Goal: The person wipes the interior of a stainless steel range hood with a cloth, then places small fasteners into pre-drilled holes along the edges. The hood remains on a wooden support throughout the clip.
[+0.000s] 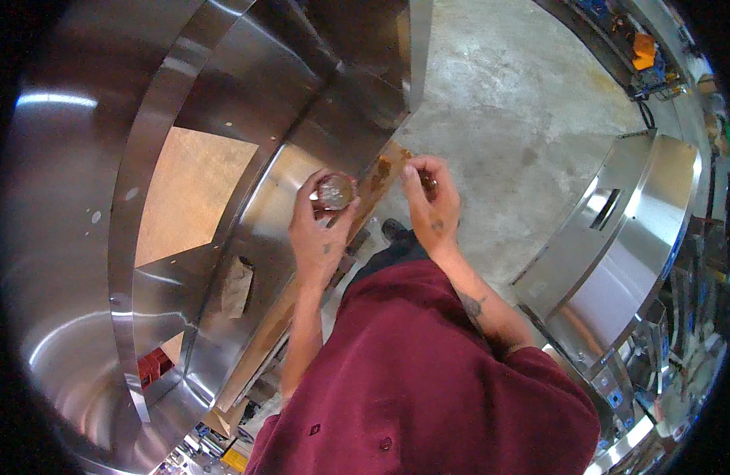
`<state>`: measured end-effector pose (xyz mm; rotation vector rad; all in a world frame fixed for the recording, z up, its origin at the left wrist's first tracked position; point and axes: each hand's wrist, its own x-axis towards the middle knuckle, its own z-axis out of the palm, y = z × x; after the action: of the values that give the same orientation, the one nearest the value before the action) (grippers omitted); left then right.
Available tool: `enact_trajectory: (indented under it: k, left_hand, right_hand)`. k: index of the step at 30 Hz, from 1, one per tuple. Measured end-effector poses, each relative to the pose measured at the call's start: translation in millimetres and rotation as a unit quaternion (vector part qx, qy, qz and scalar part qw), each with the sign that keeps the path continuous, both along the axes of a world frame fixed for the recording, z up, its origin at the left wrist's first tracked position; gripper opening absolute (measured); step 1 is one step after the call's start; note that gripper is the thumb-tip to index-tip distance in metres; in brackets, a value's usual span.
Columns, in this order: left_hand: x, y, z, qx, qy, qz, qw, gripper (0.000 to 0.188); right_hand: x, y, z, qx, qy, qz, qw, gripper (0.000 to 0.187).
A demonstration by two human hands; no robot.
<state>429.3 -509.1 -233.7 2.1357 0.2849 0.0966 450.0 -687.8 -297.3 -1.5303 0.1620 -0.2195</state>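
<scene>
My left hand (321,237) is wrapped round a small round clear container (336,192), its fingers and thumb curled about the sides. Something shiny shows inside the container, too blurred to name. To its right, and apart from it, my right hand (436,210) is closed, with thumb and fingertips drawn together. A small dark reddish thing (427,182) shows between the fingers and palm; its kind is not clear. Both hands are raised in front of my body, over the edge of a large stainless steel structure (282,186).
Shiny bent steel panels fill the left side, with a square opening (194,194) showing a tan surface. A wooden board (381,176) runs along the structure's lower edge. A steel cabinet (610,229) stands to the right on the concrete floor (523,103). Cluttered shelving lines the far right.
</scene>
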Motion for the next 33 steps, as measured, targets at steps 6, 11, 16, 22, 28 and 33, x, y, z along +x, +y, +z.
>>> enact_trajectory:
  k: [6, 11, 16, 22, 28, 33]
  left_hand:
    - [5, -9, 3, 0.048, -0.025, -0.057, 0.997, 0.067]
    - [6, -12, 2, 0.062, -0.046, -0.088, 0.993, 0.068]
    - [7, -12, -2, 0.057, -0.054, -0.094, 0.992, 0.070]
    - [7, -18, 0, 0.017, -0.008, -0.045, 0.999, 0.063]
    - [2, -26, 4, -0.015, 0.048, -0.012, 0.999, 0.064]
    - [0, -30, 2, -0.002, 0.059, -0.012, 0.998, 0.066]
  right_hand:
    - [-10, 2, 53, -0.233, -0.198, 0.037, 0.951, 0.031]
    - [-4, 1, 53, -0.272, -0.204, 0.043, 0.940, 0.032]
    - [-4, 0, 59, -0.273, -0.194, 0.053, 0.941, 0.029]
    - [0, -19, 35, -0.162, -0.141, -0.051, 0.975, 0.021]
    - [86, -22, -96, 0.126, 0.103, -0.197, 0.967, 0.025]
    - [139, 14, -180, 0.351, 0.170, -0.301, 0.870, 0.023]
